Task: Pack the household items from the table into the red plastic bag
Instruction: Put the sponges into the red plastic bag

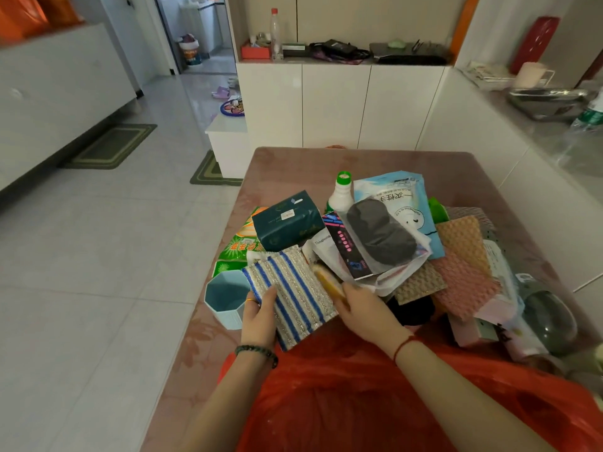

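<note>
Lifting the striped scouring pad (291, 296) toward the red plastic bag (375, 396).
Left hand (259, 316) pinches the pad's left edge, right hand (365, 313) holds its right edge just beyond the bag; best to keep it flat and lower it into the mouth.

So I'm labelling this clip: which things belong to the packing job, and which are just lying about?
Job: red plastic bag; striped scrubbing pad held by left hand and right hand; tissue pack; white bottle; blue cup.

Lying about: floor mats; purple slippers; metal basin.
</note>
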`<state>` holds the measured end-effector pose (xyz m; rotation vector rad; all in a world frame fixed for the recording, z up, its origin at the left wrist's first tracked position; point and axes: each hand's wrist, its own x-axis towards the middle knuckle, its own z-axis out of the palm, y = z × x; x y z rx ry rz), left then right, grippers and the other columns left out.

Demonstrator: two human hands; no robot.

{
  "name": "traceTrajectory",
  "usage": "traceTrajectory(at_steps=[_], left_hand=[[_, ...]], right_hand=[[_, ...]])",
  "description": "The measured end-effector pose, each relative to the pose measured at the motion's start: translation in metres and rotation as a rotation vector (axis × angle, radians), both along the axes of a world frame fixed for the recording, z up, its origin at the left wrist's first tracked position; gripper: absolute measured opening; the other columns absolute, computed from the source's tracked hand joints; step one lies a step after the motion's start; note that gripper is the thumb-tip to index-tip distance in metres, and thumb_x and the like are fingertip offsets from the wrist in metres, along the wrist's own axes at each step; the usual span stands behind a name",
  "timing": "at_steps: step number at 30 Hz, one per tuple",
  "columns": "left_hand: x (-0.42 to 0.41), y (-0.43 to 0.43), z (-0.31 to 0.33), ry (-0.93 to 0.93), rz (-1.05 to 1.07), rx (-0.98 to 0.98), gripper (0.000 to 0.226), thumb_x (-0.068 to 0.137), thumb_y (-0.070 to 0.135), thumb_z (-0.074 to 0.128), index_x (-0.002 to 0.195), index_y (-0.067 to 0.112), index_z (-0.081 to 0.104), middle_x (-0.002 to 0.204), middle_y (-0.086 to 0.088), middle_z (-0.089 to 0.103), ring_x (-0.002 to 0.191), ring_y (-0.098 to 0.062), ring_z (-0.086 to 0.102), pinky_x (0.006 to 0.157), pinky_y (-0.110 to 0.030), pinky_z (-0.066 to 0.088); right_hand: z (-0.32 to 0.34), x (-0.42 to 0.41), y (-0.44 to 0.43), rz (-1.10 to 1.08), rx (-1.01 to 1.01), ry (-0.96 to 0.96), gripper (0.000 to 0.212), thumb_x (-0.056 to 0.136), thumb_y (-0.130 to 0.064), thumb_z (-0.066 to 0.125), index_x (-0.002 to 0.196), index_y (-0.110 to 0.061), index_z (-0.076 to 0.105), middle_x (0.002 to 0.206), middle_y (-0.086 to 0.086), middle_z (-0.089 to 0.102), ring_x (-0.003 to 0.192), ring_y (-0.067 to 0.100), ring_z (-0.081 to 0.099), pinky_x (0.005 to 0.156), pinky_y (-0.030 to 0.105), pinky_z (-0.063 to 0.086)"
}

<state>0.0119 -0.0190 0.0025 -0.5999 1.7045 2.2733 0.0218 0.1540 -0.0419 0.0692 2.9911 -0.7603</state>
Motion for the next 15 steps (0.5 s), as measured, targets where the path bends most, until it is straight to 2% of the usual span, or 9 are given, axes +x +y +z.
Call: traceTrajectory(at_steps=[2, 3, 4, 7, 9, 11, 12, 13, 15], left_hand=[[0.005, 0.0, 0.004, 0.066, 0.026, -0.024, 0.014, 0.092, 0.017, 0.047, 0.082, 0.027, 0.049, 0.086, 0.004, 0.059, 0.077, -0.012, 0.057, 0.076, -0.034, 0.05], [0.006, 0.0, 0.005, 0.1, 0.036, -0.042, 0.015, 0.092, 0.017, 0.047, 0.083, 0.028, 0.049, 0.087, 0.005, 0.058, 0.079, -0.011, 0.057, 0.079, -0.034, 0.049], [0.01, -0.001, 0.007, 0.126, 0.036, -0.057, 0.015, 0.092, 0.018, 0.047, 0.083, 0.029, 0.049, 0.089, 0.006, 0.058, 0.081, -0.01, 0.057, 0.083, -0.037, 0.048], [0.018, 0.001, 0.006, 0.15, -0.045, -0.084, 0.014, 0.092, 0.019, 0.047, 0.088, 0.032, 0.051, 0.098, 0.002, 0.061, 0.089, -0.015, 0.06, 0.091, -0.04, 0.046], [0.028, 0.008, 0.003, 0.124, -0.134, -0.086, 0.011, 0.091, 0.026, 0.049, 0.092, 0.036, 0.054, 0.113, -0.005, 0.062, 0.104, -0.023, 0.06, 0.099, -0.045, 0.044], [0.04, 0.016, 0.002, 0.116, -0.234, -0.033, 0.011, 0.09, 0.029, 0.049, 0.098, 0.034, 0.054, 0.12, -0.007, 0.061, 0.113, -0.027, 0.057, 0.102, -0.048, 0.043], [0.046, 0.019, 0.003, 0.149, -0.297, -0.041, 0.014, 0.09, 0.028, 0.05, 0.102, 0.032, 0.053, 0.12, -0.008, 0.062, 0.112, -0.026, 0.058, 0.1, -0.047, 0.045], [0.053, 0.02, 0.002, 0.18, -0.352, -0.072, 0.019, 0.088, 0.025, 0.051, 0.107, 0.028, 0.051, 0.121, -0.009, 0.061, 0.108, -0.024, 0.06, 0.097, -0.044, 0.048], [0.063, 0.019, -0.005, 0.217, -0.478, -0.13, 0.031, 0.089, 0.023, 0.049, 0.119, 0.019, 0.046, 0.125, -0.015, 0.059, 0.098, -0.016, 0.064, 0.085, -0.031, 0.055]], right_hand=[[0.012, 0.014, 0.003, -0.144, -0.147, 0.079, 0.022, 0.095, -0.027, 0.043, 0.089, -0.007, 0.049, 0.072, 0.007, 0.053, 0.056, 0.014, 0.048, 0.046, 0.021, 0.035], [0.02, 0.023, 0.003, -0.224, -0.273, 0.116, 0.023, 0.095, -0.026, 0.043, 0.086, -0.006, 0.05, 0.07, 0.009, 0.055, 0.054, 0.013, 0.048, 0.045, 0.02, 0.036], [0.03, 0.034, 0.003, -0.309, -0.415, 0.195, 0.021, 0.095, -0.023, 0.044, 0.087, -0.005, 0.052, 0.071, 0.009, 0.058, 0.055, 0.009, 0.051, 0.046, 0.018, 0.038], [0.057, 0.065, -0.001, -0.487, -0.793, 0.405, 0.015, 0.096, -0.017, 0.043, 0.101, -0.014, 0.057, 0.085, -0.009, 0.062, 0.069, -0.011, 0.06, 0.057, 0.004, 0.044], [0.065, 0.079, -0.011, -0.454, -0.949, 0.352, 0.017, 0.096, -0.017, 0.042, 0.099, -0.021, 0.059, 0.087, -0.007, 0.065, 0.071, -0.01, 0.062, 0.058, 0.004, 0.045], [0.061, 0.085, -0.022, -0.391, -0.923, 0.25, 0.016, 0.095, -0.017, 0.045, 0.091, -0.026, 0.058, 0.092, 0.01, 0.065, 0.077, 0.007, 0.064, 0.061, 0.008, 0.046], [0.058, 0.087, -0.025, -0.375, -0.895, 0.214, 0.013, 0.094, -0.018, 0.047, 0.093, -0.028, 0.056, 0.099, 0.012, 0.063, 0.084, 0.013, 0.063, 0.065, 0.01, 0.047], [0.056, 0.09, -0.026, -0.366, -0.904, 0.169, 0.015, 0.092, -0.019, 0.051, 0.101, -0.029, 0.055, 0.104, 0.007, 0.062, 0.091, 0.013, 0.063, 0.069, 0.012, 0.049], [0.055, 0.097, -0.023, -0.358, -1.051, 0.016, 0.036, 0.086, -0.017, 0.06, 0.119, -0.027, 0.048, 0.111, -0.003, 0.062, 0.097, 0.006, 0.064, 0.073, 0.017, 0.053]])
